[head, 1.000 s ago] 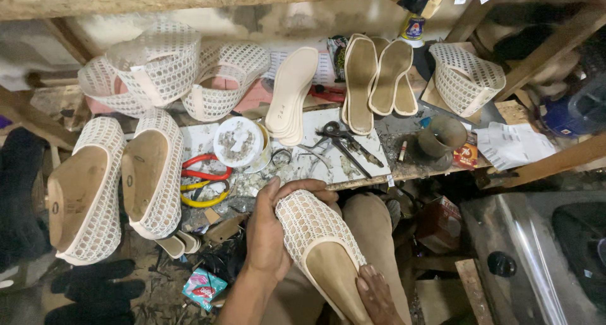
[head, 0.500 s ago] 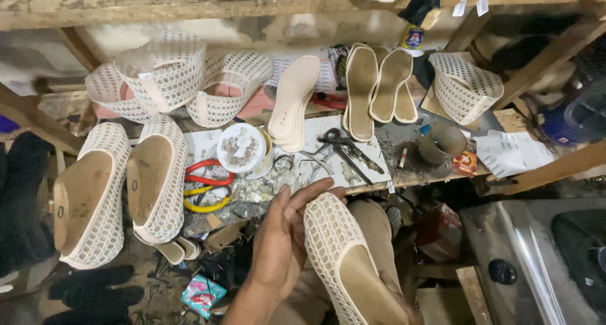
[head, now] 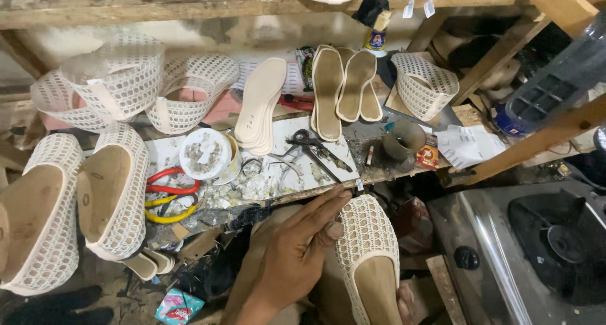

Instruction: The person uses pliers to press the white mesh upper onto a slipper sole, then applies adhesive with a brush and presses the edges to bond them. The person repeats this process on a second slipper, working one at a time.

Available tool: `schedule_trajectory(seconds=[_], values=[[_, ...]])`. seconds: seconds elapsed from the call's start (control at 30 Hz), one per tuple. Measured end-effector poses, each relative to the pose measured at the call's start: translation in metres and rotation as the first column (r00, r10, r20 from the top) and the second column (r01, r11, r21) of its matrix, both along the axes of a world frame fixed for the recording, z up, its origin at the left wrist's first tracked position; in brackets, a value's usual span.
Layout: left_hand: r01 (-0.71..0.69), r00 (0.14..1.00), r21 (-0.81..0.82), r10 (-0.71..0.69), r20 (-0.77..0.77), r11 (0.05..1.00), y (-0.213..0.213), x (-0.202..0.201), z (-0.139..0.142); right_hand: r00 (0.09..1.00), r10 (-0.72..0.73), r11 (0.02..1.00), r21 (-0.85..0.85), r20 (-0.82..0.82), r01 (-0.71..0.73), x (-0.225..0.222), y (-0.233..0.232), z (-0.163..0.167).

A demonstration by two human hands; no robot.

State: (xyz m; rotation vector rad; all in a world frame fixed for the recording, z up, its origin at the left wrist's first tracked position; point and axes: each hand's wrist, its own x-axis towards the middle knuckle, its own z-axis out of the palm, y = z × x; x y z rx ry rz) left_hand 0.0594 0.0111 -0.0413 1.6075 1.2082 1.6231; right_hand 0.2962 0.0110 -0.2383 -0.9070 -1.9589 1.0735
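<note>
Cluttered wooden worktop [head: 297,173] fills the far side. Near its edge, the left hand [head: 297,255] lies flat with thumb pressed on a cream mesh shoe [head: 369,255] held over the lap; the right hand [head: 407,300] barely shows beneath it, grip unclear. Beyond lie scissors [head: 315,149], insoles [head: 260,104] and more mesh shoes [head: 113,192] at left.

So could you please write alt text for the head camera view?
A left hand grips a white mesh shoe over the lap, below a cluttered workbench with insoles, scissors and more mesh shoes.
</note>
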Motion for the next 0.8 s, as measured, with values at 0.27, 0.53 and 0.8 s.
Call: schedule_trajectory(seconds=[0.27, 0.53, 0.8], values=[[-0.201, 0.926, -0.021, 0.183, -0.331, 0.979, -0.008, -0.007, -0.005, 0.999, 0.025, 0.997, -0.069, -0.028, -0.027, -0.008, 0.003, -0.007], [-0.057, 0.956, -0.295, 0.138, 0.260, 0.954, 0.005, -0.023, -0.032, 0.987, 0.076, 0.988, -0.120, -0.141, -0.093, -0.055, 0.029, -0.001], [0.546, 0.310, -0.158, -0.023, 0.950, 0.823, -0.010, -0.031, -0.007, 0.985, 0.006, 0.936, -0.345, -0.171, -0.065, -0.074, 0.008, 0.030]])
